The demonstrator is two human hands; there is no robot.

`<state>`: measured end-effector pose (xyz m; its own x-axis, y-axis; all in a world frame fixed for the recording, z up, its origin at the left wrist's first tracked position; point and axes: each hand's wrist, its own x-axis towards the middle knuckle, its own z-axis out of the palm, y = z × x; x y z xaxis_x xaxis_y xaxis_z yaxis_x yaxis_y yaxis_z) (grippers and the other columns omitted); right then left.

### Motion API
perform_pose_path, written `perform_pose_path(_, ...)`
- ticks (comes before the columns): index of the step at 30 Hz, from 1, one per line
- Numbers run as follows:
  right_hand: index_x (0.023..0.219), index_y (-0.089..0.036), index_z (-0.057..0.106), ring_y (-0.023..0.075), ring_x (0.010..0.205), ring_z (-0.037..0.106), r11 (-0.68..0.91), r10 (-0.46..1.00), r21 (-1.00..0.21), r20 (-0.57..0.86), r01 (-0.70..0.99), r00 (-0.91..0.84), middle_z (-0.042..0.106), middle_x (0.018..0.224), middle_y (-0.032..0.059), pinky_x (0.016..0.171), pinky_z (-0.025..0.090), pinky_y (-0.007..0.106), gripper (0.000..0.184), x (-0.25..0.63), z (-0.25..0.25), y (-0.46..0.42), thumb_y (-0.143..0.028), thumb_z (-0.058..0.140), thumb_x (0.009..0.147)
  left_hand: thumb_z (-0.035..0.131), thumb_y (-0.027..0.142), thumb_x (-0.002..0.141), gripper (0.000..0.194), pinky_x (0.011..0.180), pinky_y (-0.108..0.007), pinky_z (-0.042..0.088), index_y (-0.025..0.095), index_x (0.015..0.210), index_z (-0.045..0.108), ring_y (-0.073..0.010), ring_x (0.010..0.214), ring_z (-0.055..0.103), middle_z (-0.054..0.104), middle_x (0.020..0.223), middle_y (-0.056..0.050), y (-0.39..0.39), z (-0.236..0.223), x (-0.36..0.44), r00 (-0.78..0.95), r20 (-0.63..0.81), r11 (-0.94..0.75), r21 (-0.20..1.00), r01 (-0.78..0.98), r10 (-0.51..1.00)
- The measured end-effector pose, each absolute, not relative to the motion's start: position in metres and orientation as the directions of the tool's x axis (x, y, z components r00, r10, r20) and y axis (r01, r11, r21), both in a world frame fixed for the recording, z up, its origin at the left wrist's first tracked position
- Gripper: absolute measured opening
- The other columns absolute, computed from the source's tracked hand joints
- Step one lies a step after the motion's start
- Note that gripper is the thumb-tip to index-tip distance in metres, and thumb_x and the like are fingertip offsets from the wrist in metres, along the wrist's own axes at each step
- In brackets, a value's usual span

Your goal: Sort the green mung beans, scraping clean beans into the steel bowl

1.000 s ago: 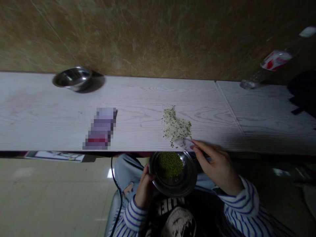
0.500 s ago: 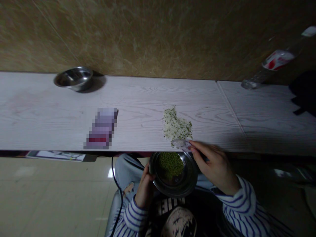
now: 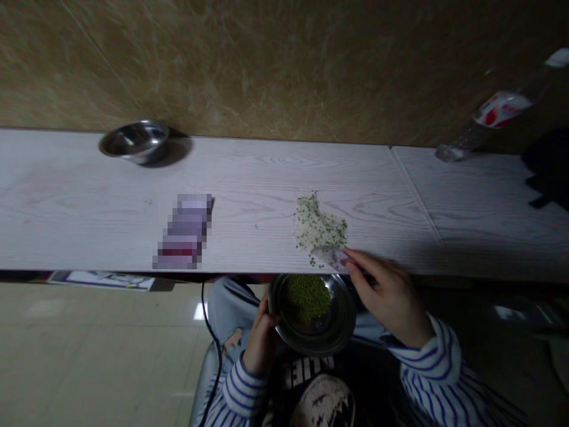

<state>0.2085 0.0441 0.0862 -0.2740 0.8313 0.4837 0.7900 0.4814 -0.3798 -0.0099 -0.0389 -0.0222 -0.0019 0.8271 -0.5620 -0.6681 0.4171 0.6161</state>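
My left hand [image 3: 261,339] grips the left rim of a steel bowl [image 3: 342,338], held over my lap just below the table edge. Green beans [image 3: 306,296], small and round like mung beans, lie in it toward the far left side. On the table beyond the bowl spreads a pile of white grains mixed with green beans [image 3: 317,222]. Between the thumb and fingers of my right hand [image 3: 386,293] is a small clear plastic piece [image 3: 329,256], its shape blurred. Its tip meets the near edge of the pile, beside a few loose green beans.
Another steel bowl [image 3: 137,143] stands at the back left by the wall. A pixelated flat object [image 3: 184,231] lies left of the pile. At the back right stands a clear bottle [image 3: 498,112], with a dark item [image 3: 549,169] beside it. A black cable [image 3: 217,350] hangs at left.
My right hand has shifted the plastic piece slightly away from me, into the near edge of the pile. The left hand and bowl stay nearly still.
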Motion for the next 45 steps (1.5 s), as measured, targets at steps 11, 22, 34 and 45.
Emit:
perform_pose_path(11,0.11,-0.016,0.074,0.0223,0.083,0.078,0.468,0.845,-0.405,0.465,0.786,-0.263,0.081,0.099,0.0099,0.076,0.064,0.032,0.023,0.211,0.088,0.044,-0.018,0.056,0.096,0.065,0.025,0.072,0.046,0.098,-0.045,0.046,0.023,0.117,0.071,-0.0342,0.119,0.058,0.073,0.117,-0.007,-0.037,-0.019,-0.009,-0.037,-0.55,0.398,0.648,-0.649,0.835)
perform_pose_path(22,0.114,-0.02,0.075,0.0226,0.087,0.078,0.473,0.852,-0.424,0.443,0.772,-0.279,0.081,0.102,0.0082,0.081,0.064,0.035,0.027,0.205,0.088,0.045,-0.017,0.055,0.095,0.064,0.026,0.07,0.053,0.096,-0.047,0.047,0.023,0.123,0.069,-0.0348,0.118,0.058,0.072,0.118,-0.008,-0.038,-0.026,-0.01,-0.051,-0.57,0.405,0.641,-0.652,0.82)
perform_pose_path(34,0.111,-0.017,0.074,0.0211,0.087,0.078,0.461,0.877,-0.505,0.385,0.729,-0.287,0.081,0.101,0.0085,0.079,0.064,0.032,0.024,0.197,0.088,0.052,-0.018,0.057,0.095,0.068,0.027,0.073,0.057,0.109,-0.048,0.039,0.024,0.129,0.067,-0.0366,0.137,0.046,0.069,0.133,-0.008,-0.039,-0.023,-0.021,-0.065,-0.478,0.338,0.704,-0.625,0.876)
perform_pose_path(45,0.11,-0.022,0.076,0.0193,0.085,0.078,0.413,0.91,-0.655,0.267,0.633,-0.318,0.082,0.1,0.0055,0.078,0.065,0.03,0.026,0.195,0.09,0.043,-0.019,0.058,0.092,0.071,0.029,0.071,0.049,0.107,-0.046,0.04,0.028,0.12,0.074,-0.0361,0.131,0.051,0.072,0.125,-0.005,-0.042,-0.022,-0.031,-0.112,-0.44,0.292,0.743,-0.603,0.891)
